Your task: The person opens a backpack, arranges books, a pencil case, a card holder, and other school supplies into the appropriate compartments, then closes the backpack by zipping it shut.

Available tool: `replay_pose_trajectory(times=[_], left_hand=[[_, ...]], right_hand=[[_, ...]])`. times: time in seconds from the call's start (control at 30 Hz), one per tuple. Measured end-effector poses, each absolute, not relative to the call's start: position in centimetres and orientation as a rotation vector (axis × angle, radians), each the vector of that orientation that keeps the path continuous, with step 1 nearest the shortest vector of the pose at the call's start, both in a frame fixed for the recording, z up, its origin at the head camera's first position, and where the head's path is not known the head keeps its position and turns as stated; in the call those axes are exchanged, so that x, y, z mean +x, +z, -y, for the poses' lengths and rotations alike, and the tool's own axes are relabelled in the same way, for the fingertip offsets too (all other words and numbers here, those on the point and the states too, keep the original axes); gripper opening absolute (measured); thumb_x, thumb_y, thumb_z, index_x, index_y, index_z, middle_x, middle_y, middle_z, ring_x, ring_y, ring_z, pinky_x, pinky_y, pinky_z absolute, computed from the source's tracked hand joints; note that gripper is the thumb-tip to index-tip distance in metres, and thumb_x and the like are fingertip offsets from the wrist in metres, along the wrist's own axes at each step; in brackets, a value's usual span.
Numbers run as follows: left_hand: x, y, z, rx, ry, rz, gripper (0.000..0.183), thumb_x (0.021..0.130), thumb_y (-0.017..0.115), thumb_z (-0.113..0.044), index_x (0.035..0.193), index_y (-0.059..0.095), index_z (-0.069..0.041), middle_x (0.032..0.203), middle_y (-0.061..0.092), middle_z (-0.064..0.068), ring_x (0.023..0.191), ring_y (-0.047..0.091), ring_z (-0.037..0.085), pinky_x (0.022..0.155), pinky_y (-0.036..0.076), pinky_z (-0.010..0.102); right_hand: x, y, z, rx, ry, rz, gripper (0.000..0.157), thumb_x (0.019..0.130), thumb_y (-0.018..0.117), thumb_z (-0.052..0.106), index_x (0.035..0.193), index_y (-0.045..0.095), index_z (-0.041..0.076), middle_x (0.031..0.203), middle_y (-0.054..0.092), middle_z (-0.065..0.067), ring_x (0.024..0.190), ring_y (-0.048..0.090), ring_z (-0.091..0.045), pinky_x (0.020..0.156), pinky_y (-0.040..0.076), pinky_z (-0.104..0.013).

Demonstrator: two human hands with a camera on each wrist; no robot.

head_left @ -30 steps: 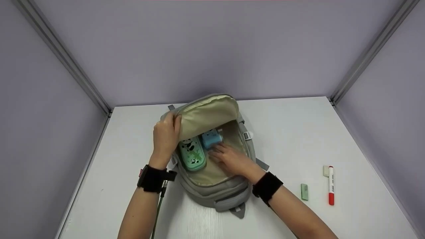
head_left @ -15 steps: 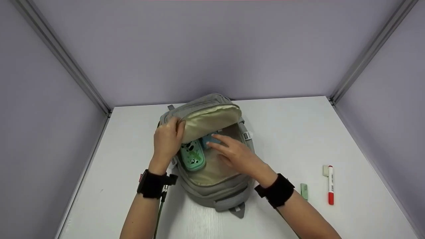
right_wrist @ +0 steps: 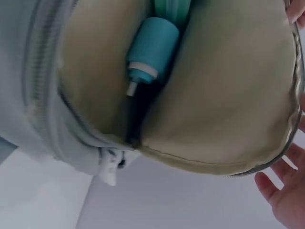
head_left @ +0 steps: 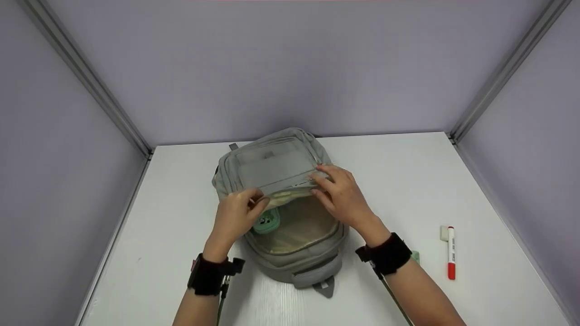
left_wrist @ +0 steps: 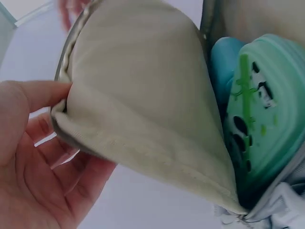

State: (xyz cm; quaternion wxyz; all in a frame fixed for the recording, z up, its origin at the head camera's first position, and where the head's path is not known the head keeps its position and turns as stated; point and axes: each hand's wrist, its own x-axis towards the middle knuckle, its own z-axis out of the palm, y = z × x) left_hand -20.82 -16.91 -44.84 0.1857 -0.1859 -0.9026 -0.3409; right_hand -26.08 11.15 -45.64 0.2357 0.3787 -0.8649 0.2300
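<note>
A grey backpack (head_left: 294, 260) lies on the white table (head_left: 408, 181), its front flap (head_left: 272, 170) pulled down over most of the opening. My left hand (head_left: 257, 202) pinches the flap's left edge, thumb above and fingers below (left_wrist: 33, 157). My right hand (head_left: 318, 184) grips the flap's right edge, and its fingers (right_wrist: 281, 195) show beside the beige lining (right_wrist: 228, 95). A mint green panda case (head_left: 266, 222) peeks out under the flap. Inside, a blue cylindrical item (right_wrist: 152, 47) lies next to the panda case (left_wrist: 267, 119).
A red marker (head_left: 451, 252) and a small white piece (head_left: 444, 232) lie on the table to the right. A green eraser (head_left: 415, 256) is mostly hidden behind my right wrist. Lilac walls close in the table on three sides.
My right hand left the inside of the bag and took hold of the flap's right edge. Both hands have brought the flap down, covering the blue item and most of the panda case.
</note>
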Motion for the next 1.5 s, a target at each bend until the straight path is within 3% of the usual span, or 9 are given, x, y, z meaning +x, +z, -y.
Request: replay_pose_trajectory(times=[0.2,0.3,0.37,0.47,0.57,0.63,0.8,1.13,1.5], left_hand=[[-19.9,-46.3,17.3,-0.523,-1.073,2.629,0.020,0.087,0.077,-0.032,0.085,0.070,-0.014,0.079,0.069,0.000,0.069,0.067,0.013,0.063,0.053,0.032],[-19.5,-47.0,17.5,-0.495,-1.119,2.716,0.035,0.083,0.078,-0.044,0.093,0.072,-0.011,0.091,0.070,0.004,0.081,0.067,0.021,0.071,0.053,0.039],[-19.1,-47.5,17.6,-0.450,-1.141,2.788,0.049,0.080,0.077,-0.051,0.105,0.073,-0.009,0.107,0.069,0.010,0.098,0.064,0.029,0.084,0.049,0.048],[-18.6,-48.7,17.3,-0.341,-1.139,2.898,0.060,0.087,0.069,-0.054,0.126,0.066,-0.009,0.134,0.055,0.021,0.126,0.048,0.041,0.100,0.037,0.058],[-18.2,-50.2,16.5,-0.260,-1.054,2.969,0.063,0.095,0.058,-0.051,0.139,0.055,-0.007,0.147,0.035,0.032,0.138,0.028,0.049,0.105,0.027,0.063],[-18.1,-51.1,15.8,-0.239,-0.974,2.980,0.062,0.099,0.053,-0.048,0.143,0.050,-0.005,0.149,0.028,0.036,0.140,0.020,0.052,0.106,0.025,0.063],[-18.3,-52.4,15.0,-0.238,-0.863,2.937,0.065,0.095,0.062,-0.044,0.146,0.047,-0.006,0.149,0.027,0.037,0.139,0.019,0.054,0.105,0.027,0.064],[-19.4,-53.3,16.5,-0.311,-0.926,2.927,0.067,0.096,0.061,-0.045,0.149,0.042,-0.010,0.154,0.021,0.032,0.143,0.013,0.049,0.107,0.025,0.062],[-20.9,-54.0,17.6,-0.382,-0.987,2.931,0.067,0.096,0.059,-0.047,0.151,0.040,-0.013,0.157,0.019,0.026,0.144,0.011,0.046,0.109,0.020,0.062]], right_hand=[[-25.7,-47.0,-11.7,1.119,0.663,2.428,0.019,0.092,0.071,0.016,0.109,0.072,0.008,0.113,0.065,-0.008,0.108,0.060,-0.026,0.096,0.042,-0.046],[-25.3,-47.4,-12.0,1.137,0.678,2.453,0.016,0.090,0.073,0.014,0.105,0.073,0.009,0.107,0.068,-0.006,0.102,0.063,-0.024,0.091,0.046,-0.044],[-24.9,-47.6,-12.3,1.145,0.677,2.485,0.016,0.089,0.074,0.014,0.104,0.074,0.010,0.104,0.070,-0.005,0.098,0.065,-0.023,0.087,0.049,-0.042],[-24.3,-48.3,-12.7,1.161,0.659,2.530,0.016,0.087,0.076,0.014,0.102,0.075,0.011,0.101,0.070,-0.003,0.095,0.066,-0.021,0.082,0.051,-0.040],[-23.7,-49.1,-12.9,1.189,0.619,2.551,0.016,0.083,0.078,0.013,0.100,0.077,0.012,0.098,0.070,-0.001,0.091,0.066,-0.020,0.077,0.053,-0.038],[-23.4,-49.6,-12.9,1.209,0.581,2.550,0.016,0.081,0.079,0.012,0.097,0.078,0.012,0.096,0.069,-0.001,0.090,0.065,-0.020,0.075,0.053,-0.037],[-23.0,-51.0,-12.9,1.219,0.510,2.539,0.015,0.080,0.081,0.012,0.095,0.079,0.013,0.098,0.068,-0.001,0.092,0.064,-0.020,0.076,0.052,-0.037],[-22.0,-52.2,-12.2,1.341,0.517,2.516,0.009,0.082,0.077,0.009,0.090,0.080,0.010,0.105,0.070,-0.007,0.099,0.065,-0.024,0.084,0.052,-0.037],[-21.1,-52.1,-11.8,1.389,0.495,2.592,0.012,0.084,0.075,0.012,0.094,0.080,0.007,0.115,0.069,-0.016,0.110,0.064,-0.030,0.093,0.049,-0.040]])
